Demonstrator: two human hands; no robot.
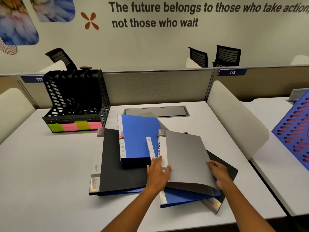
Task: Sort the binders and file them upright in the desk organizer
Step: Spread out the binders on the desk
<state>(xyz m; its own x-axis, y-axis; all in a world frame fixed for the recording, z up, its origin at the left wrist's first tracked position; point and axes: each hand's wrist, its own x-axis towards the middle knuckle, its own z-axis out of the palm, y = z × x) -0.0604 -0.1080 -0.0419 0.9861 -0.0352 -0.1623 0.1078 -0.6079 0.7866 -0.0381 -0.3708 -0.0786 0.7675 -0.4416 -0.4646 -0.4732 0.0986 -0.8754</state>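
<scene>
Lifting the grey binder (185, 158) from its right edge could drag the loose blue binder (189, 196) beneath it off the heap, since the stack at lower centre lies fanned and uneven. Your right hand (219, 174) curls round that right edge, gripping it; your left hand (158, 171) presses flat, fingers straight, on its spine side. So the grey binder sits between your hands. Farther up, the desk organizer (75, 101) stands at upper left, well apart, its slots showing no binders.

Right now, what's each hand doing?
Left hand: open, flat on the grey binder.
Right hand: holding the grey binder's edge.
</scene>
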